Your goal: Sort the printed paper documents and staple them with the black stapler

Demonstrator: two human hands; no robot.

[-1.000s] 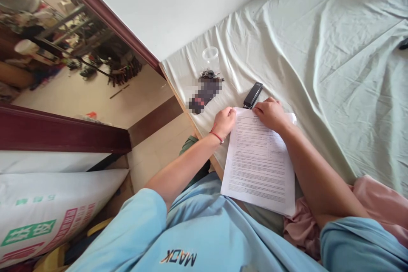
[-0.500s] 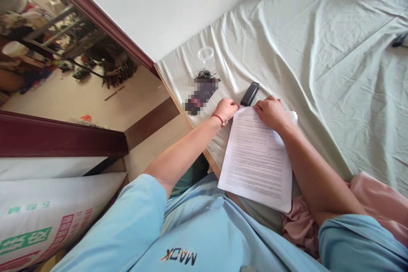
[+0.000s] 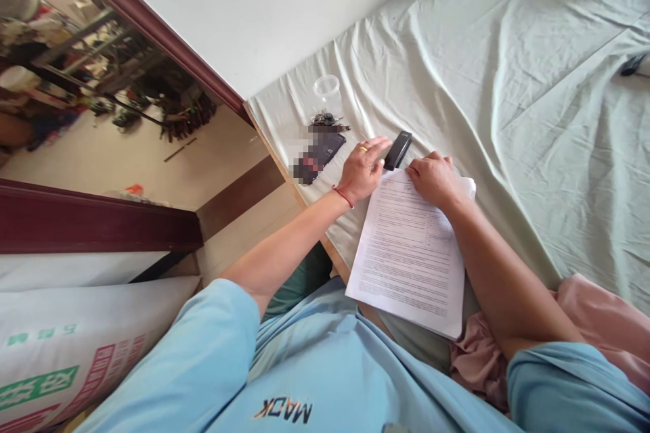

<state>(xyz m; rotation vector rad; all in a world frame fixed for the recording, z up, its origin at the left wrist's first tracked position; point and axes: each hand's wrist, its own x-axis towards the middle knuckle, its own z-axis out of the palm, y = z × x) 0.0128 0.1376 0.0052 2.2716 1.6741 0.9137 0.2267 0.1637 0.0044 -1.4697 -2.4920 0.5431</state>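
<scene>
Left hand (image 3: 361, 170) beside stapler (image 3: 399, 149), fingers loosely outstretched — right hand (image 3: 433, 180) curled, clasped on papers (image 3: 406, 254).

A plain white wall (image 3: 228, 7) is bordering a broad surface with a wooden edge (image 3: 335, 256), which a creased, pale green sheet (image 3: 538, 81) is covering. A dark red frame (image 3: 167, 36) is running along the wall's left side. Beyond it, assorted clutter (image 3: 63, 0) is crowding a glossy beige floor (image 3: 137, 155). A brown band (image 3: 241, 186) is crossing the nearer floor. Soft light is falling across the sheet, its folds casting mild shadows.
</scene>
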